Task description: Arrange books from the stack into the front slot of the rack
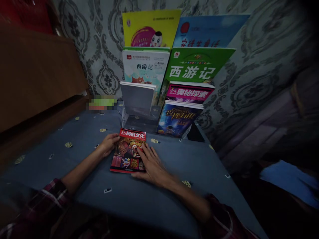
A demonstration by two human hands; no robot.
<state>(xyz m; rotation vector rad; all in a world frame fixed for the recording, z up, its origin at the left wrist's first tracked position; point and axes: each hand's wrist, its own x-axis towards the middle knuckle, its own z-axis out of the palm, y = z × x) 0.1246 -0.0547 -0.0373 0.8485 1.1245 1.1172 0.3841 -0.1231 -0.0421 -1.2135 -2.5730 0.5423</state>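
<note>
The red book (126,148) is laid on the blue tablecloth (174,157), its upper left edge met by the left hand's (109,144) bent fingers; whether it is pinched cannot be told. Its right side is covered by the right hand (152,166), fingers outspread. Cloth is left to both sides; the far edge is closely bounded by the clear rack (139,123).
</note>
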